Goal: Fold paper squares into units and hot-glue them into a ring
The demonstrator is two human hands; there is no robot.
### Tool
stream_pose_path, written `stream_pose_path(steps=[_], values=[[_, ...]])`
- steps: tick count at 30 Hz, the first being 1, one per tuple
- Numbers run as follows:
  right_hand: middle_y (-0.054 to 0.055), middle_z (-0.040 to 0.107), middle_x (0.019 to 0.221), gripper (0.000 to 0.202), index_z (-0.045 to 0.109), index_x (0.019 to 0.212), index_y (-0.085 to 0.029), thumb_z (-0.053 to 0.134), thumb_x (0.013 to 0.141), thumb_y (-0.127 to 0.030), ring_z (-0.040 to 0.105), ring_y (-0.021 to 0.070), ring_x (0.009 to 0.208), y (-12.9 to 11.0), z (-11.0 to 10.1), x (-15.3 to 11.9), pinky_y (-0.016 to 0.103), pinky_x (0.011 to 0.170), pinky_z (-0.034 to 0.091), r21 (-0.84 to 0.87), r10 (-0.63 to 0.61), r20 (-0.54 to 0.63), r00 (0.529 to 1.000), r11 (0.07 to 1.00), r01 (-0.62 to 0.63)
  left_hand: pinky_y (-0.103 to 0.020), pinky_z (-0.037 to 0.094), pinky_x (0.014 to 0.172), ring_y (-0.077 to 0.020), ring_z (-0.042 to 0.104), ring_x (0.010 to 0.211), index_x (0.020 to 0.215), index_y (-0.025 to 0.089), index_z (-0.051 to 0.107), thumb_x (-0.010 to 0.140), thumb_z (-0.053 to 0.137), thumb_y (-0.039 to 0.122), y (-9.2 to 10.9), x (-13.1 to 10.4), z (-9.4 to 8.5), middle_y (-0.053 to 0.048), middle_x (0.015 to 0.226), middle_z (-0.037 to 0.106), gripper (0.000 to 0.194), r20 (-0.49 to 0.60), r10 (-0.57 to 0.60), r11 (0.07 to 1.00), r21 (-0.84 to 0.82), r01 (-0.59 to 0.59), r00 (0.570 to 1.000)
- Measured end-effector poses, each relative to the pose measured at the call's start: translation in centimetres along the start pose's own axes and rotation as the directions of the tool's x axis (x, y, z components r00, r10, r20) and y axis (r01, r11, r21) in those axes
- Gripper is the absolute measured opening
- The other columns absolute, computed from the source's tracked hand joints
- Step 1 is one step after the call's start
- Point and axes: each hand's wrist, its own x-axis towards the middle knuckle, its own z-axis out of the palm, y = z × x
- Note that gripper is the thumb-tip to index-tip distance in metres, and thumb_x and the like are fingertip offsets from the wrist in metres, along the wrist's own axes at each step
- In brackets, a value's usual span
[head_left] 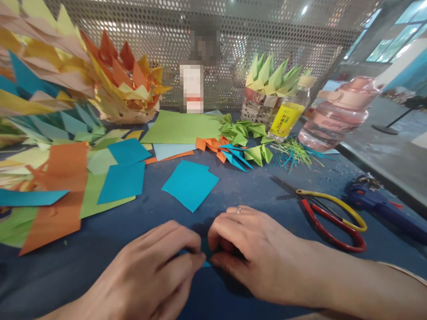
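Both my hands meet low in the middle of the head view, over a small piece of blue paper (207, 258). My left hand (156, 262) pinches its left side between thumb and fingers. On the other side my right hand (248, 249), with a ring on one finger, has its fingers curled closed on the same paper. Most of this piece is hidden by the hands, so its folded shape cannot be made out. Just beyond them lie blue paper squares (190, 183), overlapping flat on the dark table (230, 189).
Scissors (330, 218) and a blue glue gun (387, 206) lie right. Behind stand a yellow-labelled bottle (288, 113), a pink water bottle (336, 115) and a green-spiked paper basket (267, 93). Folded paper pieces (242, 131) lie mid-table. Orange paper (63, 191) is left.
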Motion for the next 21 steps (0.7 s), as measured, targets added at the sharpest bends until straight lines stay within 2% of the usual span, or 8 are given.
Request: stream_pose_path(steps=[3, 6, 9, 12, 17, 21], values=[[-0.002, 0.061, 0.079, 0.012, 0.056, 0.086, -0.016, 0.066, 0.083, -0.012, 0.056, 0.0131, 0.074, 0.0, 0.1, -0.1, 0.027, 0.073, 0.038, -0.003, 0.004, -0.015, 1.0, 1.0, -0.004, -0.023, 0.051, 0.068, -0.0123, 0.062, 0.075, 0.09, 0.018, 0.064, 0.086, 0.037, 0.004, 0.0, -0.1, 0.2, 0.0, 0.085, 0.065, 0.03, -0.058, 0.163, 0.97, 0.191, -0.149, 0.985], [-0.002, 0.061, 0.077, 0.012, 0.055, 0.086, -0.016, 0.067, 0.084, -0.014, 0.055, 0.013, 0.073, -0.2, 0.5, -0.1, 0.027, 0.072, 0.037, 0.002, 0.019, -0.029, 0.999, 1.0, -0.019, -0.026, 0.052, 0.073, -0.0146, 0.063, 0.081, 0.093, 0.016, 0.064, 0.087, 0.04, 0.011, 0.0, -0.5, 0.4, -0.002, 0.087, 0.066, 0.025, -0.05, 0.243, 0.927, 0.305, -0.217, 0.969], [-0.002, 0.06, 0.077, 0.014, 0.055, 0.086, -0.017, 0.067, 0.087, -0.024, 0.054, 0.0135, 0.071, -0.3, 0.9, -0.1, 0.027, 0.07, 0.036, -0.014, 0.041, -0.082, 0.996, 0.999, -0.042, -0.029, 0.055, 0.078, -0.0174, 0.065, 0.087, 0.096, 0.016, 0.065, 0.092, 0.042, 0.022, -0.1, -1.6, 0.8, -0.004, 0.091, 0.067, 0.024, -0.063, 0.255, 0.904, 0.369, -0.215, 0.965], [-0.003, 0.059, 0.076, 0.016, 0.055, 0.087, -0.017, 0.069, 0.086, -0.025, 0.052, 0.0128, 0.069, -0.3, 1.3, -0.1, 0.027, 0.07, 0.035, 0.003, 0.072, -0.095, 0.993, 0.997, -0.072, -0.031, 0.055, 0.087, -0.0186, 0.066, 0.096, 0.103, 0.017, 0.066, 0.096, 0.043, 0.03, -0.1, -3.0, 1.3, -0.004, 0.1, 0.068, 0.027, -0.086, 0.234, 0.891, 0.418, -0.179, 0.968], [-0.006, 0.054, 0.073, 0.021, 0.054, 0.09, -0.019, 0.074, 0.082, -0.019, 0.049, 0.011, 0.066, -0.3, 1.0, 0.0, 0.025, 0.069, 0.035, 0.055, 0.115, -0.067, 0.991, 0.992, -0.111, -0.029, 0.046, 0.102, -0.0174, 0.063, 0.107, 0.106, 0.013, 0.068, 0.097, 0.042, 0.021, -0.2, -4.1, 1.3, -0.005, 0.111, 0.069, 0.029, -0.027, 0.271, 0.868, 0.438, -0.232, 0.962], [-0.005, 0.054, 0.075, 0.019, 0.055, 0.092, -0.019, 0.072, 0.083, -0.02, 0.048, 0.0117, 0.067, -0.5, 0.7, 0.0, 0.025, 0.069, 0.036, 0.052, 0.146, -0.034, 0.989, 0.988, -0.144, -0.023, 0.046, 0.1, -0.0138, 0.064, 0.106, 0.105, 0.016, 0.069, 0.094, 0.046, 0.019, -0.4, -4.5, 1.0, -0.001, 0.111, 0.069, 0.026, -0.041, 0.238, 0.882, 0.428, -0.198, 0.971]])
